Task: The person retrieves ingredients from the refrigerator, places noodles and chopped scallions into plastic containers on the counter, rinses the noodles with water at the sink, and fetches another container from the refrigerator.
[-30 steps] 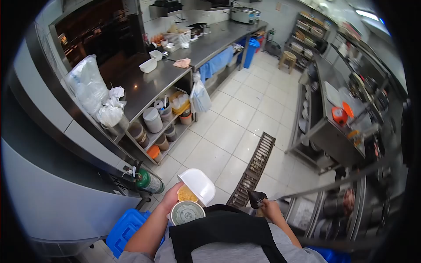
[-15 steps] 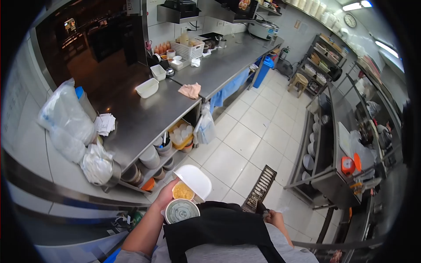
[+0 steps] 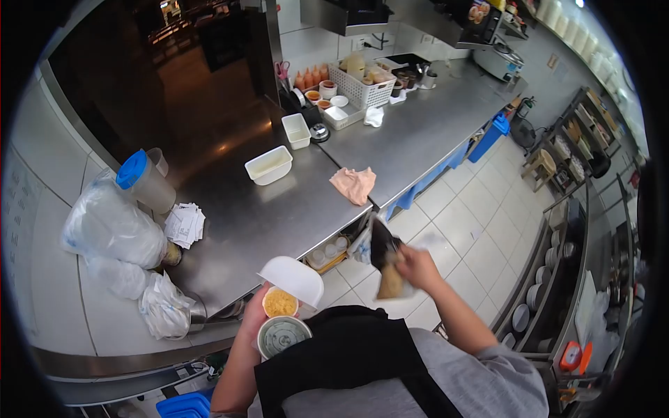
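My left hand is wrapped around stacked containers close to my apron. They are a white rectangular tub tipped on its side, a small cup of yellow crumbly food and a round container with a greyish-green inside or lid. How the fingers divide among them is partly hidden. Over the floor by the counter edge, my right hand is closed on a dark, flat-looking item with a tan lower part, blurred by motion.
The steel counter holds two white tubs, a pink cloth, a bell, paper slips and a blue-lidded pitcher. A white basket stands farther back. Shelving with plates lines the right side.
My right hand has come up from beside my waist and forward toward the counter with the dark item. My view has turned and moved nearer the counter. The left hand keeps its containers.
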`<action>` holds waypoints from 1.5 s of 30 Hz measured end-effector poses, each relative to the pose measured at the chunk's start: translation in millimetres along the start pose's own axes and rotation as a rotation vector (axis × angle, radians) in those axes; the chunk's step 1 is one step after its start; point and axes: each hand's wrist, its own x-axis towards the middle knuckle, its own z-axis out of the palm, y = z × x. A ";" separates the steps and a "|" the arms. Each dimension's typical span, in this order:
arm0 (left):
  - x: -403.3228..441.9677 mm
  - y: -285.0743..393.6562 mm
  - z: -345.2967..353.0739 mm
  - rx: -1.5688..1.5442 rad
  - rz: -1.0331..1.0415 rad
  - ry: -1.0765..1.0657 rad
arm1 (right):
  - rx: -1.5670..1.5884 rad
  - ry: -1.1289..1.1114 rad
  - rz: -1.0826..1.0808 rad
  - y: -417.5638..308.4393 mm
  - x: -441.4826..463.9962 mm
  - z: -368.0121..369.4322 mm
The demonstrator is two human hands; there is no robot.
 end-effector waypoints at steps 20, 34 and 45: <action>146.1 141.5 14.5 -0.044 0.002 0.128 | 0.020 -0.225 -0.077 -33.5 342.5 -11.6; 172.4 140.8 61.0 -0.082 0.021 0.198 | 0.062 -0.585 -0.655 -102.0 318.2 86.0; 159.1 139.0 62.3 -0.169 0.146 0.292 | -0.051 -0.404 -0.534 -99.0 348.2 112.1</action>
